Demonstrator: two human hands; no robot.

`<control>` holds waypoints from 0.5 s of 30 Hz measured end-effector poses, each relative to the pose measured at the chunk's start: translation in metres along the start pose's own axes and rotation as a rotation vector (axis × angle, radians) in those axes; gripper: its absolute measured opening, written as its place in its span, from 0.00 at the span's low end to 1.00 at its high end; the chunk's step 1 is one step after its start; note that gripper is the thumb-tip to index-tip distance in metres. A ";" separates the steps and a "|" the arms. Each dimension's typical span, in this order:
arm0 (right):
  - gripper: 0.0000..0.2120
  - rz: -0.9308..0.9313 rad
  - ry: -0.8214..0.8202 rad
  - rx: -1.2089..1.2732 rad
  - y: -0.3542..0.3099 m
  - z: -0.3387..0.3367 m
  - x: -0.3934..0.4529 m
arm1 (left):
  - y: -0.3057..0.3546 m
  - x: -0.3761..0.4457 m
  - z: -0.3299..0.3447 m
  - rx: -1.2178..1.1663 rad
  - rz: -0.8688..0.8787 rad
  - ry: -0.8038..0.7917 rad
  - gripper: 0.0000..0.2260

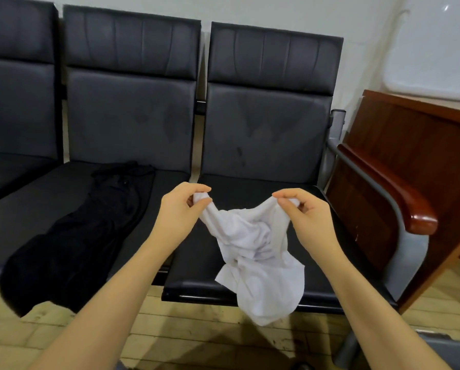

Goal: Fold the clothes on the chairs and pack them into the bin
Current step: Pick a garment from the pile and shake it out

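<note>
A crumpled white garment (260,260) hangs over the front of the right chair seat (250,190). My left hand (180,209) pinches one upper corner of it and my right hand (301,212) pinches the other, holding the top edge up between them. A black garment (82,236) lies stretched along the middle chair seat (36,204), its lower end drooping over the seat's front edge. No bin is in view.
Three dark padded chairs stand in a row against a white wall. A wooden armrest (399,193) on a grey metal frame ends the row at the right, with a brown wooden desk (410,134) behind it. Wooden floor (196,332) lies below.
</note>
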State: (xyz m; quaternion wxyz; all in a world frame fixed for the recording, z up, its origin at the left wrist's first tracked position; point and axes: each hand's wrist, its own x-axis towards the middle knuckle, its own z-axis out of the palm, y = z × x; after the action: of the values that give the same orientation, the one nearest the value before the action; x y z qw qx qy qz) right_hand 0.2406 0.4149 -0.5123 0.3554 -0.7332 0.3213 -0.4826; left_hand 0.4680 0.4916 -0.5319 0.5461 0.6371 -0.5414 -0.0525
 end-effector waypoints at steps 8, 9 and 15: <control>0.10 -0.048 0.314 -0.007 -0.064 -0.017 0.047 | 0.065 0.056 -0.034 0.082 0.158 0.063 0.08; 0.09 -0.054 0.345 -0.005 -0.074 -0.021 0.053 | 0.075 0.064 -0.039 0.100 0.174 0.069 0.08; 0.10 -0.136 0.428 -0.044 -0.136 -0.048 0.079 | 0.129 0.101 -0.068 0.169 0.262 0.131 0.10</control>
State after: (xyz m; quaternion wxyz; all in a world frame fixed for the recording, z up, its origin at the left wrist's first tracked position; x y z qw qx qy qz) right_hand 0.2392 0.4144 -0.3479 0.2297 -0.6416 0.3495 -0.6431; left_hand 0.4726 0.4825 -0.3551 0.5268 0.6069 -0.5856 0.1062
